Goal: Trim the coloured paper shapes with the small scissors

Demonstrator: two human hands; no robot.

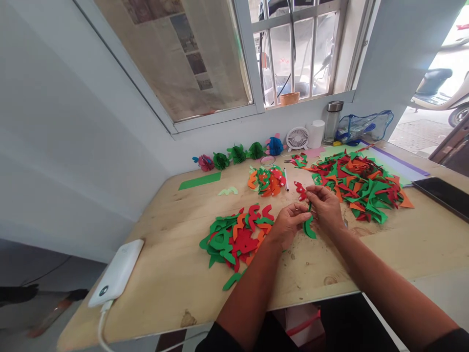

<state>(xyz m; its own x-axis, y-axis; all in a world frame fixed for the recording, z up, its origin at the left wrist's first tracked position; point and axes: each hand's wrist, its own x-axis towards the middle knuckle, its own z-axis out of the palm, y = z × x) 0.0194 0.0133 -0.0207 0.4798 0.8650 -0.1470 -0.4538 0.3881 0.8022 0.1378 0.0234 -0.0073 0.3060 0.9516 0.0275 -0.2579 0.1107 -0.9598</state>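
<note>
My left hand (291, 222) and my right hand (325, 208) meet over the table, fingers closed in a pinch. Between them is a green paper cutout (309, 229) with a curved edge, partly hidden by the fingers. Just beyond my right fingertips shows a red scalloped cutout (300, 190) with small pale marks; whether the fingers touch it I cannot tell. Left of my left hand lies a loose pile of green, red and orange cutouts (244, 239). Further back, a smaller heap of cutouts (269, 180) with pale spots sits beside a white pen (286, 179).
A large heap of paper scraps (366, 183) lies right, near a black phone (443, 195). Along the wall stand several folded-paper figures (238, 153), a small white fan (297, 139) and a glass bottle (332, 123). A white power bank (117, 274) rests at the left edge.
</note>
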